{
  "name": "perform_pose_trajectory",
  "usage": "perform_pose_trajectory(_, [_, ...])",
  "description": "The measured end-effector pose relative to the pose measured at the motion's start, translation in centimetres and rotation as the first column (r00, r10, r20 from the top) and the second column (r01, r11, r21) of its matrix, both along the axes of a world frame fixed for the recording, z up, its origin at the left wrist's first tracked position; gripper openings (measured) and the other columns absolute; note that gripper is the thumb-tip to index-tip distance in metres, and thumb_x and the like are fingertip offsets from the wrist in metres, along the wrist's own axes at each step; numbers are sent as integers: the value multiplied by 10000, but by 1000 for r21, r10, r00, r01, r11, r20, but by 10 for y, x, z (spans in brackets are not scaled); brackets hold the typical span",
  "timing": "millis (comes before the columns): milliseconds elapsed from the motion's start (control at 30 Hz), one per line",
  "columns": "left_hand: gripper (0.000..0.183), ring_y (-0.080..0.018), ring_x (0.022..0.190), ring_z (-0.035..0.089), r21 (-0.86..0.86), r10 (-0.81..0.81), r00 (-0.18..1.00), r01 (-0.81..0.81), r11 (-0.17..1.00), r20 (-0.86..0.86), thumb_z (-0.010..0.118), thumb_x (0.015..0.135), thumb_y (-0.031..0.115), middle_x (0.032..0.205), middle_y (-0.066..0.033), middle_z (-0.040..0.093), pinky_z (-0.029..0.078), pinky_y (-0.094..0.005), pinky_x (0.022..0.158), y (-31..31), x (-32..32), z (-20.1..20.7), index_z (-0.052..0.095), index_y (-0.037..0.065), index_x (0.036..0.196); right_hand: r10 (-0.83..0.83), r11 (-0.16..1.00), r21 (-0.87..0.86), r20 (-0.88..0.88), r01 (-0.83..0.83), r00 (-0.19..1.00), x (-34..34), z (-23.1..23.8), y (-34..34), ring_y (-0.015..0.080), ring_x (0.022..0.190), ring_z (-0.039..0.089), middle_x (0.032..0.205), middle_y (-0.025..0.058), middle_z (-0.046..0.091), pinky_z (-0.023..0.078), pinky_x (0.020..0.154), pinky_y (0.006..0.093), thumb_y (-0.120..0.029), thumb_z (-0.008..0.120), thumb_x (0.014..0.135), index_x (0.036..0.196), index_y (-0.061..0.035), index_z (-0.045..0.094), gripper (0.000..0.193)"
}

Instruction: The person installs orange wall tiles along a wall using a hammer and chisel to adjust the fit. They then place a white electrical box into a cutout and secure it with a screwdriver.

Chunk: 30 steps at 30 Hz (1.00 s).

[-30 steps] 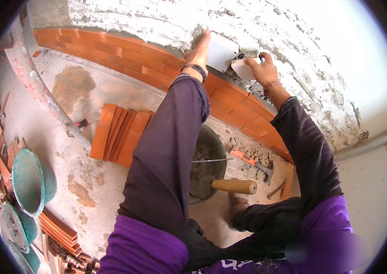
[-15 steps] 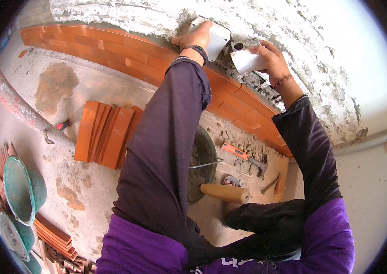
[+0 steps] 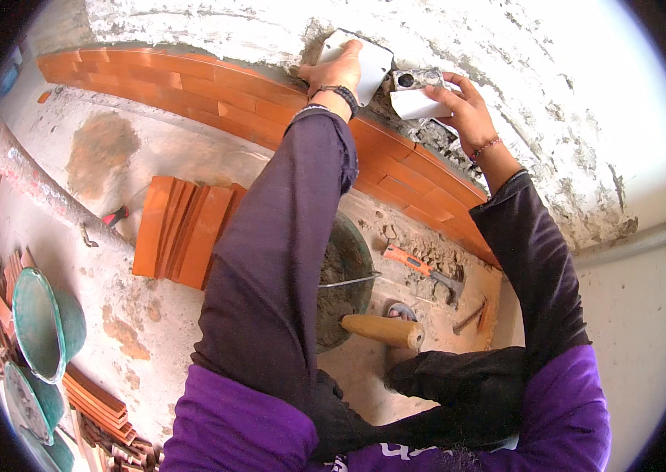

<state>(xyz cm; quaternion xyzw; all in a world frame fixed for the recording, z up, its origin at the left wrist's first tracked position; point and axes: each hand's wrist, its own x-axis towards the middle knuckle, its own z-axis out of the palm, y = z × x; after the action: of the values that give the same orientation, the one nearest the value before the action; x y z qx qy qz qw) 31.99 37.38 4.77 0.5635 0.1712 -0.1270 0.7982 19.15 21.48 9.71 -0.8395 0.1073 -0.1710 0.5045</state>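
At the top of the brick course, my left hand grips a flat white square plate with its thumb across the face; the fingers behind it are partly hidden. Just to the right, my right hand is closed on a smaller white rectangular plate, pinched at its right side. Directly above that plate is a grey box with round holes, against the rough plaster; whether my fingers also hold it I cannot make out. Broken mortar shows in a gap below.
Orange bricks line the wall's foot. Below stand a mortar bucket with a thick wooden handle across its rim, an orange-handled hammer and stacked orange tiles. Green buckets and a slanting pole are left.
My right hand and the small plate have shifted slightly left, and the plate sits lower against the box, so more of its round holes show. My left hand stays nearly in place on the square plate.
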Motion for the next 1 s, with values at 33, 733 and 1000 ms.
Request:
perform_pose_trajectory(33, [1086,-404,1271,409,19,-11,1000,11,1000,-4,756,736,449,1374,-316,344,471,-436,976,-1,3,-2,60,-18,1425,-5,1000,-19,0,5,1000,0,1,2,267,969,607,1112,204,581,505,779,327,-302,744,735,1286,21,449,704])
perform_pose_trajectory(733, [1000,-415,1211,470,-118,-3,1000,2,993,-2,803,696,423,1324,-319,364,414,-408,1049,0,-1,-12,213,-73,1332,-168,717,-559,442,417,881,1,47,-16,251,954,613,1010,140,658,468,858,356,-362,659,841,1085,-44,651,401])
perform_pose_trajectory(1000, [992,-404,1205,470,-142,67,998,-65,988,8,792,708,409,1312,-330,384,405,-409,1037,-14,15,-21,209,-92,1336,125,121,-679,734,724,668,9,79,-68,418,1342,259,1440,245,277,205,1071,566,-414,591,845,1341,-224,472,544])
